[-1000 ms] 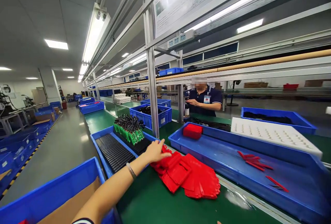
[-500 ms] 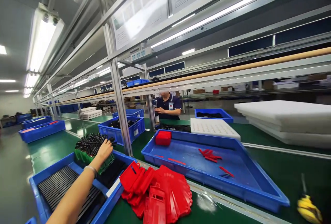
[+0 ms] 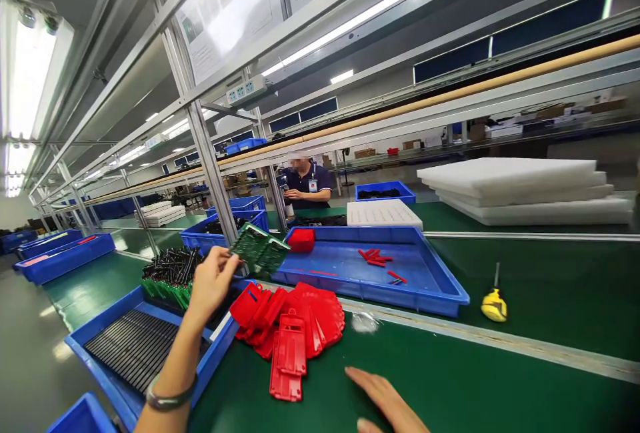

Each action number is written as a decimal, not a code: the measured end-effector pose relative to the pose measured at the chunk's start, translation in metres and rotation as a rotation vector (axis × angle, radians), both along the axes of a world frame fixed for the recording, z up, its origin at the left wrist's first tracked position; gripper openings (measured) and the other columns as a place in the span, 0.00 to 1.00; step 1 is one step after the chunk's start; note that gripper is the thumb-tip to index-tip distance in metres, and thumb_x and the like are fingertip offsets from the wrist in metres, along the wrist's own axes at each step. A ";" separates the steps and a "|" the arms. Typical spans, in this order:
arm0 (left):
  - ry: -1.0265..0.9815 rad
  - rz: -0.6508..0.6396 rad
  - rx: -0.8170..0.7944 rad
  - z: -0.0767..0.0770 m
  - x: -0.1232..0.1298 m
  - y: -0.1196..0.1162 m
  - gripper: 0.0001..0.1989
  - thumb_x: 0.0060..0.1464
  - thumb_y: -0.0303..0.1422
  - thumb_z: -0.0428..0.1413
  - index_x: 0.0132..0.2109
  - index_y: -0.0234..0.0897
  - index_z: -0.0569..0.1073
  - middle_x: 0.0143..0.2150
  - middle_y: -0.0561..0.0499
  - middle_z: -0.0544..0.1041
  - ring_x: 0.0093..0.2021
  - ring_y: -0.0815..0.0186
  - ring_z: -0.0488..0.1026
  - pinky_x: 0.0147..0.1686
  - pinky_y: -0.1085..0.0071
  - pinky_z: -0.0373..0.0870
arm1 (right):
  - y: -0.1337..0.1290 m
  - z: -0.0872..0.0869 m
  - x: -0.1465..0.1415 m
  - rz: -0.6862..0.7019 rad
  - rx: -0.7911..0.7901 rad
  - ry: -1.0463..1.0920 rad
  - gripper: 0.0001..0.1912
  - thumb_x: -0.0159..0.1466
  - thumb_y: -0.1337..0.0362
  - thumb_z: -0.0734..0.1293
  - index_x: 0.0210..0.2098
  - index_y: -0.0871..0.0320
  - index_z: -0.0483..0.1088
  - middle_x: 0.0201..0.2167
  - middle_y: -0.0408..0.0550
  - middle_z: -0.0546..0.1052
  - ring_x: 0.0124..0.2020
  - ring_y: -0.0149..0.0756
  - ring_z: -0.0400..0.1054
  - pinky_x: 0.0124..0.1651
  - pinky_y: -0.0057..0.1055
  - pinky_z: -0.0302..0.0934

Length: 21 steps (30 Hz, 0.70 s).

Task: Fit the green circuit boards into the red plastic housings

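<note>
My left hand [image 3: 213,281] pinches a green circuit board [image 3: 261,251] by its near edge, held up over the far end of the blue tray. Close beside that hand, a row of green boards topped with black parts [image 3: 173,273] stands in the tray. My right hand [image 3: 384,401] is low over the green bench, its fingers stretched out and nothing in them. Between the hands lies a fanned pile of red plastic housings [image 3: 314,319], with some single red housings [image 3: 290,346] at its front.
The blue tray [image 3: 197,379] at left has a black slotted rack [image 3: 131,346]. A larger blue tray [image 3: 350,285] holds small red pieces [image 3: 374,257] and a red block [image 3: 302,240]. A yellow-handled screwdriver [image 3: 494,305] and white foam sheets [image 3: 515,179] lie right. A co-worker [image 3: 307,183] sits opposite.
My left hand has lifted a green circuit board from the row and moved right with it. My right hand has come into view at the bottom. The view has shifted right.
</note>
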<state>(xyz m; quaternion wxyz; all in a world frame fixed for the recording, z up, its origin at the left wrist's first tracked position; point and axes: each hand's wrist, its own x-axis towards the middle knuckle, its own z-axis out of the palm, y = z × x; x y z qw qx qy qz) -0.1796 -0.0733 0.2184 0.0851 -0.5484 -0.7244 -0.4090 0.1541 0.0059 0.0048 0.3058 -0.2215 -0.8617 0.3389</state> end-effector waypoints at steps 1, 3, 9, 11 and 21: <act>-0.241 -0.196 0.050 -0.010 0.026 0.002 0.15 0.57 0.46 0.50 0.40 0.39 0.62 0.35 0.49 0.78 0.36 0.62 0.77 0.38 0.68 0.70 | -0.001 0.007 0.001 -0.012 -0.147 0.094 0.31 0.67 0.45 0.59 0.64 0.51 0.58 0.60 0.52 0.65 0.60 0.47 0.59 0.61 0.43 0.57; -0.624 -0.453 -0.003 -0.037 0.078 0.009 0.17 0.50 0.46 0.56 0.34 0.39 0.60 0.24 0.54 0.75 0.27 0.64 0.75 0.31 0.71 0.68 | 0.001 0.018 0.003 -0.042 -0.409 0.321 0.35 0.68 0.42 0.52 0.67 0.55 0.50 0.59 0.57 0.66 0.58 0.46 0.62 0.56 0.43 0.63; -1.471 -0.848 -0.561 -0.150 0.179 0.030 0.25 0.36 0.40 0.66 0.38 0.35 0.65 0.30 0.48 0.76 0.23 0.62 0.76 0.24 0.70 0.71 | 0.013 0.034 0.019 -0.227 -0.603 0.665 0.34 0.58 0.48 0.67 0.60 0.53 0.61 0.45 0.53 0.77 0.40 0.49 0.73 0.40 0.41 0.71; -1.595 -0.885 -0.651 -0.179 0.186 0.032 0.29 0.36 0.44 0.67 0.42 0.33 0.66 0.32 0.46 0.76 0.22 0.63 0.75 0.23 0.69 0.72 | 0.013 0.036 0.024 -0.193 -0.703 0.621 0.28 0.58 0.48 0.68 0.54 0.54 0.67 0.34 0.49 0.79 0.30 0.46 0.74 0.31 0.39 0.70; -1.357 -0.629 -0.423 -0.184 0.177 0.011 0.29 0.47 0.53 0.61 0.41 0.29 0.72 0.31 0.43 0.78 0.26 0.66 0.75 0.20 0.78 0.64 | 0.016 0.044 0.028 -0.365 -0.341 0.381 0.20 0.67 0.50 0.60 0.47 0.57 0.72 0.37 0.50 0.77 0.37 0.41 0.72 0.34 0.34 0.69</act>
